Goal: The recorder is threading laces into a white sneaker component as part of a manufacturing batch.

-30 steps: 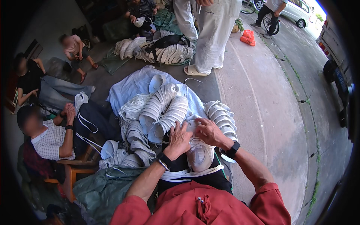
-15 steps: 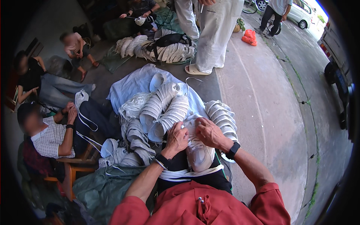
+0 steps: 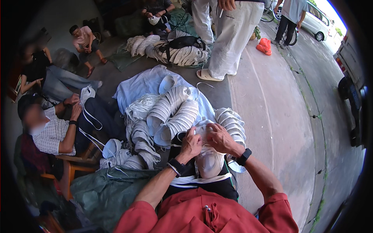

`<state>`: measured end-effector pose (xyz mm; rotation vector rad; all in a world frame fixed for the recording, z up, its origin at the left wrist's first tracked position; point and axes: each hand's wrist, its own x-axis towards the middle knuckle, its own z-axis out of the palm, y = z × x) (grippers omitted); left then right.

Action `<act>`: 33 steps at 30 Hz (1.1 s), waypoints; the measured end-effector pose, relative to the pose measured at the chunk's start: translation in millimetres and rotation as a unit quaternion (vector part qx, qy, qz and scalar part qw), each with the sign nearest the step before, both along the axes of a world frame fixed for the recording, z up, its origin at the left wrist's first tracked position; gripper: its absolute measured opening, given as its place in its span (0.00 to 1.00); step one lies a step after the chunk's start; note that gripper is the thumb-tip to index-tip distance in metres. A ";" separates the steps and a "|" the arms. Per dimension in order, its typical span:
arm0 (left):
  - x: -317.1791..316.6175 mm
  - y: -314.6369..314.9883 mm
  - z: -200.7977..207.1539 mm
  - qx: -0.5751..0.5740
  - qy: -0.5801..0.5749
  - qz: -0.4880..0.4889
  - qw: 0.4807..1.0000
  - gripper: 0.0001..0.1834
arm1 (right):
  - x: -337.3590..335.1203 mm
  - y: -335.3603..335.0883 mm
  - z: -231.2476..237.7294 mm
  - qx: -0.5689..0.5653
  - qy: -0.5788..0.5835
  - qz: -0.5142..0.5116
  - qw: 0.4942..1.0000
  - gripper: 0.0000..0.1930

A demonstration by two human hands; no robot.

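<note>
1. A pale sneaker upper is being held over a black-trousered lap, its toe being pointed back toward the wearer of a red shirt.

2. The ankle end is being grasped by both hands: its edge is being pinched by the bent fingers of the left hand, and its far part is being gripped by the curled fingers of the right hand. Whether a lace is also being caught there cannot be told, the fingertips being partly hidden.

3. Loose white cords are being draped across the lap, just below the toe. A snag seems possible should the piece be pulled toward the body.

4. Nested stacks of shoe uppers are being supported on a pale blue cloth just beyond the hands, while another nested stack is being kept beside the right hand. With so little room being left, that stack could be toppled by a stray knock of the wrist.

5. At left, another white upper with long trailing laces is being handled by a seated co-worker.
</note>
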<state>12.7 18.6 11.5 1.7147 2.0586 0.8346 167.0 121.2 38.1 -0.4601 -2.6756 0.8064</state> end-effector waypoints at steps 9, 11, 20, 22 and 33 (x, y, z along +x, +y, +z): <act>-20.7 -6.1 6.2 0.070 -0.022 -0.001 0.997 0.07 | 0.1 -0.3 0.2 0.103 -0.012 0.004 0.995 0.11; -26.7 -9.8 7.7 0.093 -0.096 0.000 0.991 0.10 | 6.4 5.0 6.4 0.140 -0.014 -0.001 0.990 0.11; -43.0 -35.3 0.2 0.059 0.069 -0.074 0.993 0.12 | 48.8 18.5 26.6 -0.412 0.037 -0.124 0.902 0.17; -48.3 -38.9 1.2 0.050 0.011 -0.077 0.996 0.12 | 39.4 4.9 24.9 -0.581 0.149 -0.114 0.792 0.16; -62.5 -55.6 1.4 0.104 -0.021 0.011 0.994 0.08 | 107.2 67.6 28.4 -0.687 0.395 -0.161 0.588 0.02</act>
